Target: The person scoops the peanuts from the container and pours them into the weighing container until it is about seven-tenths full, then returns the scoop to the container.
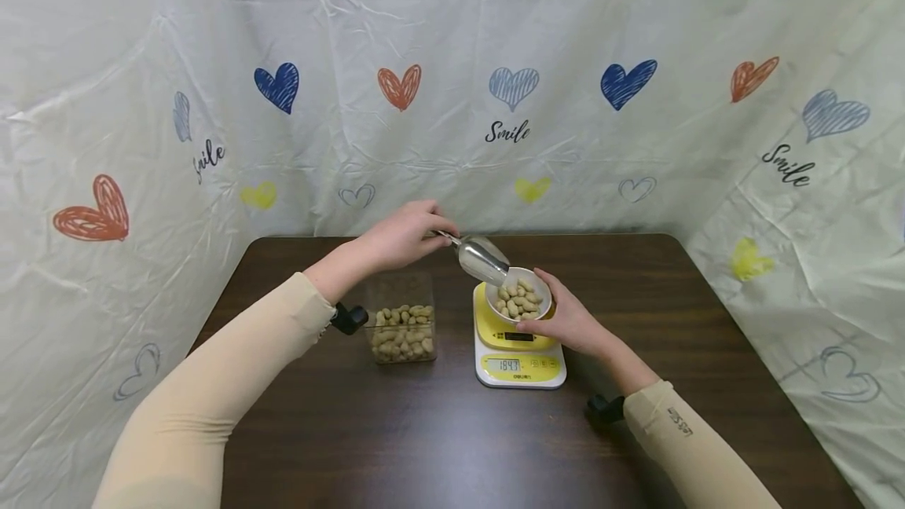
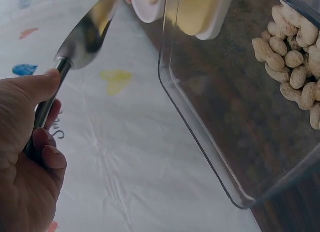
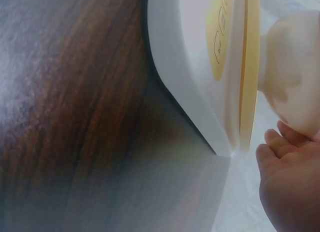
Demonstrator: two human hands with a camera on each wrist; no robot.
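Note:
My left hand (image 1: 412, 232) grips a metal scoop (image 1: 484, 258) by its handle; in the left wrist view the fingers curl round that handle. The scoop tilts down to the right, its lip over the edge of a white bowl (image 3: 295, 72) with peanuts (image 1: 518, 301) in it. The bowl stands on a yellow and white kitchen scale (image 1: 521, 377), whose display (image 1: 505, 365) appears to read 184.7. With thumb and fingers on opposite sides, my right hand (image 1: 571, 322) holds the bowl. The inside of the scoop is hidden in the head view.
Left of the scale, a clear plastic container (image 2: 197, 142) holds more peanuts (image 1: 401, 334). All stands on a dark wooden table (image 1: 396, 438). A white sheet (image 1: 452, 38) printed with hearts hangs behind and at both sides.

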